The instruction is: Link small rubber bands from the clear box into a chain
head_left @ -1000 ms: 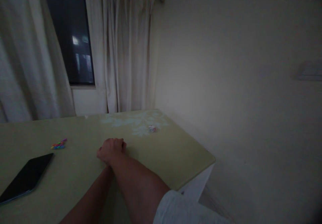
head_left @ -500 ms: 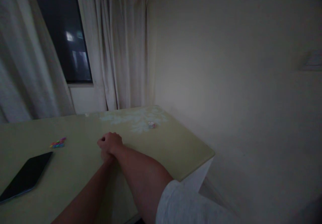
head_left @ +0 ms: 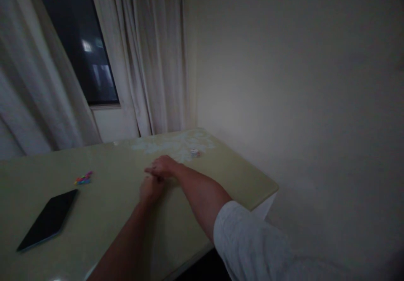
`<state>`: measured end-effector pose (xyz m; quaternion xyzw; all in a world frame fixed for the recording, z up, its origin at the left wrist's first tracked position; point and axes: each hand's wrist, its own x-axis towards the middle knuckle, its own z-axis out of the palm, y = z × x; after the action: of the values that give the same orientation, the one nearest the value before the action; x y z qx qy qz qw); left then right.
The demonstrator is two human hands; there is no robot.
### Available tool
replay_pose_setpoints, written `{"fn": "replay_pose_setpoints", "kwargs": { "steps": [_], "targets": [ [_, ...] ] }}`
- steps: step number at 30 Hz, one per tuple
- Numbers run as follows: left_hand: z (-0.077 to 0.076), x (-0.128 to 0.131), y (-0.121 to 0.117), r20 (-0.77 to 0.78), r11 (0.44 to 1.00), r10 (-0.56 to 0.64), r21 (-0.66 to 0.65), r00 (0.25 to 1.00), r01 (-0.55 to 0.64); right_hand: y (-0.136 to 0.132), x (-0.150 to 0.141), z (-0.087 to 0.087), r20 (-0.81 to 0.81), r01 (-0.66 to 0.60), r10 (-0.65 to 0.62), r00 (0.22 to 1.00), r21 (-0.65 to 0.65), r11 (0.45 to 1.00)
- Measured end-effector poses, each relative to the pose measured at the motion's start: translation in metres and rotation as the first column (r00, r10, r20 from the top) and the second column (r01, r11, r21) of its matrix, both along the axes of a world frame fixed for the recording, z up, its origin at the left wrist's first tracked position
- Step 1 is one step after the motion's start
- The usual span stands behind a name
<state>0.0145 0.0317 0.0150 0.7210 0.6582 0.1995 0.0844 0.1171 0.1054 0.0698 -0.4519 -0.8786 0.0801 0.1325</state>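
Note:
Over the middle of the table point(head_left: 120, 213), my right hand point(head_left: 166, 166) lies across the end of my left hand point(head_left: 151, 189). One finger of the right hand stretches out to the left, and I see nothing held in that hand. The left hand's fingertips are tucked beneath the right hand and hidden. Beyond my right hand, a small light-coloured item point(head_left: 195, 153) rests on the table, too small to name. To the left of my hands lies a little heap of brightly coloured small pieces point(head_left: 83, 178).
A dark, flat tablet-like slab point(head_left: 49, 220) lies on the table at the left. The table's right edge runs close to a bare wall point(head_left: 284, 83). Long curtains point(head_left: 164, 62) hang beside a dark window point(head_left: 82, 41) behind the table.
My right hand has shifted from across the left wrist to the left hand's fingers. Both hands have moved right and are more spread out. The view has turned slightly left.

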Motion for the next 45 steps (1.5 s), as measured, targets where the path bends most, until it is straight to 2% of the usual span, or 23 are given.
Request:
{"fn": "replay_pose_setpoints", "kwargs": {
  "steps": [2, 5, 7, 9, 11, 13, 14, 15, 16, 17, 19, 21, 27, 32, 35, 39, 45],
  "targets": [
    [-0.010, 0.002, -0.002, -0.059, 0.998, 0.022, -0.054, 0.998, -0.026, 0.011, 0.044, 0.005, -0.002, 0.090, -0.090, 0.996, 0.091, 0.992],
    [-0.023, 0.007, -0.011, -0.115, 0.995, -0.033, -0.098, 0.993, 0.021, 0.024, 0.112, 0.000, -0.020, 0.265, -0.266, 0.964, 0.187, 0.946],
    [-0.029, 0.010, -0.016, -0.125, 0.992, -0.076, -0.106, 0.989, 0.062, 0.026, 0.143, -0.011, -0.011, 0.304, -0.309, 0.951, 0.204, 0.930],
    [-0.033, 0.011, -0.019, -0.111, 0.992, -0.106, -0.086, 0.988, 0.096, 0.022, 0.157, -0.025, 0.015, 0.282, -0.291, 0.957, 0.205, 0.937],
    [-0.036, 0.008, -0.019, -0.080, 0.994, -0.107, -0.022, 0.991, 0.106, 0.011, 0.155, -0.038, 0.061, 0.171, -0.185, 0.981, 0.183, 0.968],
    [-0.040, 0.001, -0.017, -0.046, 0.994, -0.104, 0.036, 0.993, 0.106, -0.004, 0.143, -0.051, 0.108, -0.004, -0.011, 0.994, 0.139, 0.990],
    [-0.042, -0.004, -0.017, -0.032, 0.993, -0.110, 0.046, 0.993, 0.111, -0.012, 0.136, -0.056, 0.130, -0.131, 0.117, 0.985, 0.103, 0.986],
    [-0.044, -0.009, -0.016, -0.017, 0.988, -0.148, 0.037, 0.989, 0.149, -0.021, 0.130, -0.061, 0.155, -0.290, 0.276, 0.948, 0.070, 0.955],
    [-0.045, -0.014, -0.016, 0.015, 0.974, -0.227, 0.028, 0.974, 0.226, -0.028, 0.125, -0.064, 0.149, -0.384, 0.373, 0.916, 0.055, 0.922],
    [-0.046, -0.018, -0.017, 0.045, 0.955, -0.297, 0.021, 0.954, 0.297, -0.035, 0.121, -0.067, 0.121, -0.420, 0.413, 0.903, 0.047, 0.906],
    [-0.046, -0.023, -0.021, 0.097, 0.939, -0.345, 0.026, 0.934, 0.344, -0.045, 0.122, -0.067, 0.054, -0.421, 0.420, 0.906, 0.017, 0.907],
    [-0.044, -0.023, -0.026, 0.110, 0.944, -0.331, 0.039, 0.937, 0.328, -0.050, 0.129, -0.065, -0.018, -0.413, 0.413, 0.911, -0.039, 0.910],
    [-0.040, -0.017, -0.038, 0.091, 0.949, -0.313, 0.046, 0.945, 0.310, -0.052, 0.146, -0.061, -0.205, -0.314, 0.273, 0.940, -0.206, 0.927],
    [-0.044, -0.020, -0.041, 0.179, 0.934, -0.358, 0.060, 0.917, 0.353, -0.056, 0.142, -0.062, -0.279, -0.370, 0.303, 0.911, -0.231, 0.900],
    [-0.046, -0.020, -0.044, 0.220, 0.936, -0.351, 0.064, 0.910, 0.345, -0.062, 0.141, -0.060, -0.266, -0.415, 0.357, 0.895, -0.209, 0.885],
    [-0.040, -0.019, -0.051, 0.220, 0.941, -0.332, 0.008, 0.917, 0.338, -0.067, 0.142, -0.063, -0.202, -0.456, 0.424, 0.883, -0.147, 0.878],
    [-0.035, -0.014, -0.057, 0.156, 0.929, -0.370, 0.070, 0.916, 0.363, -0.058, 0.145, -0.073, -0.218, -0.549, 0.557, 0.801, 0.102, 0.829]
  ]
}}
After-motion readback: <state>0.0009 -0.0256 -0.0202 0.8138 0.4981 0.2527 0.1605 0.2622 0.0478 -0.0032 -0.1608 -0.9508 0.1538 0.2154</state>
